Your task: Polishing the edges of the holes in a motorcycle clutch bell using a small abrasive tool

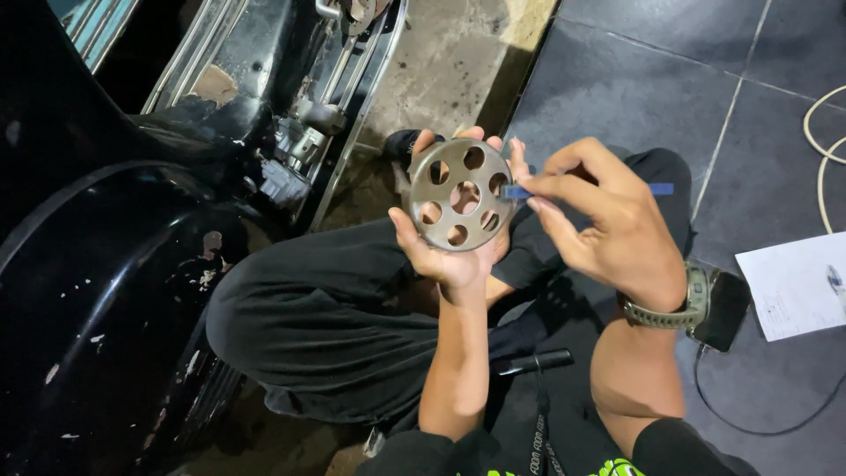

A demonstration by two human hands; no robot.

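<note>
— What does the left hand [445, 251] have?

— A round metal disc [460, 196] with a ring of holes around a bigger middle hole. The palm sits behind it and the fingers curl around its rim, so the hand is closed on the disc, holding it face-up toward the camera, above the person's bent knee in dark trousers [326, 317].

— And the right hand [608, 216]?

— Just to the right of the disc, fingers pinched shut on a thin blue tool [520, 191]. One end of it touches the disc's right edge; the other end pokes out past the back of the hand (whether it is a pen or a small file, I cannot tell). A grey watch [674, 308] is on that wrist.

— What is around the disc?

— To its left, a black scooter body [106, 264] with chipped paint, and above left of the disc the scooter's exposed metal parts [308, 123]. Below the disc, a black cylindrical handle [533, 361] lies against the person's lap. Well to the right of the disc, on the dark tiled floor [634, 79], are a phone [724, 308] with a cable, a white sheet of paper [797, 286] and, farther up, a pale cord [824, 150].
</note>
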